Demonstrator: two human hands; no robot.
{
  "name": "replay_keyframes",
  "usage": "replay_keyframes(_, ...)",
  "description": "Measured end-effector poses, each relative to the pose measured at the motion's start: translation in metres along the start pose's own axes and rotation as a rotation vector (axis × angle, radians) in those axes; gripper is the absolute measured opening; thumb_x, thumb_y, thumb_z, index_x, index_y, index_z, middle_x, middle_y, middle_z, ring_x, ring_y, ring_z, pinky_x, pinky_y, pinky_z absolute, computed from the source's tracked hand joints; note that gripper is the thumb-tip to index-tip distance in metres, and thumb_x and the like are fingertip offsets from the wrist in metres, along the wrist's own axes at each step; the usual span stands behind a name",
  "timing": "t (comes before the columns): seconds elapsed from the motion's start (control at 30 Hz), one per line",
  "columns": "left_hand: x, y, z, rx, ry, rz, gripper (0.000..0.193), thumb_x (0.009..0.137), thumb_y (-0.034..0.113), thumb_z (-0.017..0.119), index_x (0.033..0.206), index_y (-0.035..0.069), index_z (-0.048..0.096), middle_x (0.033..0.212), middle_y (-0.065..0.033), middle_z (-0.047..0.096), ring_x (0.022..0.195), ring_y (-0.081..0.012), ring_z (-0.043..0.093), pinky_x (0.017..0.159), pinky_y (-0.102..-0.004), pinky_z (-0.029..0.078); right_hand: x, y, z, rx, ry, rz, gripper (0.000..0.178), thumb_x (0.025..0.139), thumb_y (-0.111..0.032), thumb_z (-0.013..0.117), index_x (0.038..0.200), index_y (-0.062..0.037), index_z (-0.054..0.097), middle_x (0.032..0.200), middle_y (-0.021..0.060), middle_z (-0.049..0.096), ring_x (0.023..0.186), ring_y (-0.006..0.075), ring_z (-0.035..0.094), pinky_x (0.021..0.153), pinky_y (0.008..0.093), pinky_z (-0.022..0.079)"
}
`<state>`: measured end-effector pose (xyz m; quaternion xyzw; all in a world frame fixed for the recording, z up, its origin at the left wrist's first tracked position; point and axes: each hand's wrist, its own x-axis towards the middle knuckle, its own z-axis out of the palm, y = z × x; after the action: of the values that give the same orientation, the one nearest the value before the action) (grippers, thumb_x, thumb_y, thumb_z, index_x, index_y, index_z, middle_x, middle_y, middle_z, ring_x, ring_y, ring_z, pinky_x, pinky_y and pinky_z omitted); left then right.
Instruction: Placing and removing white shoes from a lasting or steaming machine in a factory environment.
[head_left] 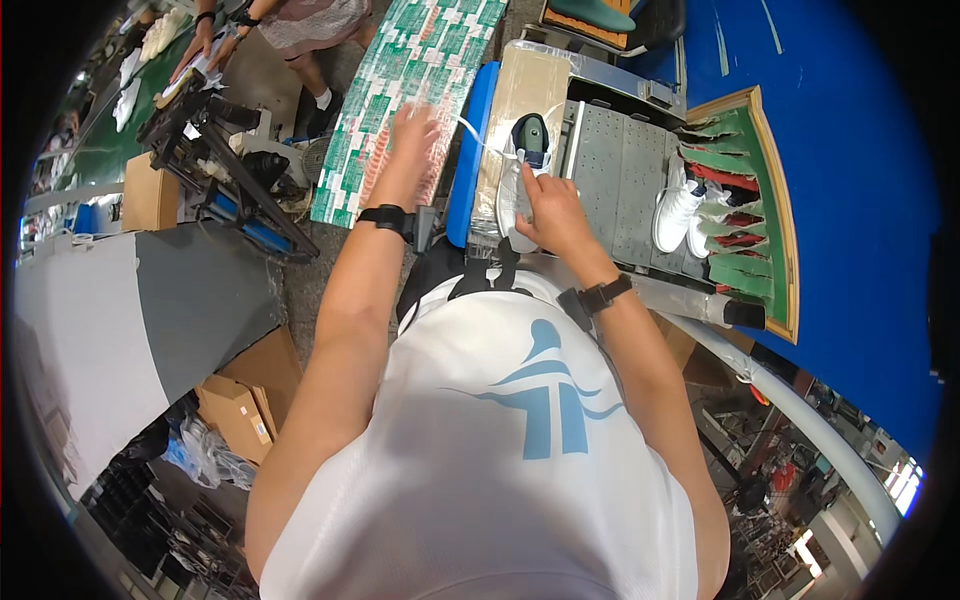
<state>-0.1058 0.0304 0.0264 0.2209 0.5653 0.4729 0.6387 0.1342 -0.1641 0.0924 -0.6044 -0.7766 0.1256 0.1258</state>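
Note:
A white sneaker (pixel 510 195) with a dark green insole lies on the bench in front of me, its toe toward my body. My right hand (pixel 558 212) is on it from the right, index finger at the lacing and thumb near the toe, the other fingers curled. From the lacing a white shoelace (pixel 477 132) arcs out to the left toward my left hand (pixel 415 140). That hand is raised over the green-and-white covered surface; its fingers are blurred but appear closed on the lace.
A pair of white sneakers (pixel 683 215) sits on the grey conveyor (pixel 625 170) to the right, beside a wooden-framed opening (pixel 785 215) with green strips. The green-and-white patterned board (pixel 400 60) stretches away ahead. Another person's hands (pixel 200 50) work at the far left. A cardboard box (pixel 150 195) stands left.

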Motion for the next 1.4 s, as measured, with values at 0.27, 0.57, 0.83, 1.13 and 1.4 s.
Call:
replay_keyframes(0.27,-0.026,-0.034,0.082,0.961,-0.859,0.501,0.084,0.080,0.028,0.095,0.154,0.010,0.058,0.146,-0.0222,0.065,0.127,-0.0325,0.068,0.111,-0.0400,0.051,0.001,0.003,-0.018,0.450,-0.073,0.246,0.075,0.081,-0.031,0.075,0.143,0.0089,0.059,0.108,0.0256,0.071,0.101,0.0420,0.070,0.094,0.0479,0.054)
replay_keyframes(0.57,0.012,-0.040,0.063,1.046,-0.841,0.494,0.084,0.080,0.014,0.092,0.155,0.012,0.058,0.143,-0.0149,0.070,0.130,-0.0244,0.067,0.111,-0.0388,0.050,0.006,-0.019,-0.013,0.618,-0.177,0.266,0.078,0.080,-0.029,0.071,0.148,0.0069,0.057,0.111,0.0255,0.071,0.105,0.0379,0.070,0.096,0.0419,0.054)
replay_keyframes(0.83,-0.022,-0.034,0.092,1.123,-0.823,0.469,0.084,0.077,0.029,0.095,0.153,0.016,0.060,0.136,-0.0232,0.071,0.126,-0.0356,0.070,0.106,-0.0381,0.053,-0.043,0.000,-0.049,0.490,-0.188,0.251,0.076,0.082,-0.025,0.071,0.149,0.0071,0.055,0.106,0.0225,0.067,0.104,0.0399,0.067,0.094,0.0459,0.053)
replay_keyframes(1.13,-0.011,-0.043,0.081,1.075,-0.821,0.516,0.084,0.078,0.032,0.095,0.154,0.019,0.060,0.138,-0.0222,0.070,0.128,-0.0364,0.068,0.108,-0.0380,0.052,-0.004,-0.014,-0.032,0.322,-0.017,0.190,0.073,0.080,-0.028,0.072,0.143,0.0083,0.059,0.113,0.0232,0.068,0.108,0.0412,0.067,0.098,0.0461,0.053)
replay_keyframes(1.4,-0.021,-0.038,0.089,1.107,-0.769,0.483,0.083,0.078,0.031,0.095,0.153,0.019,0.061,0.139,-0.0222,0.070,0.127,-0.0365,0.068,0.109,-0.0380,0.052,0.020,-0.015,-0.004,0.629,-0.164,0.316,0.073,0.075,-0.031,0.075,0.135,0.0108,0.067,0.114,0.0295,0.074,0.107,0.0401,0.073,0.096,0.0436,0.057)
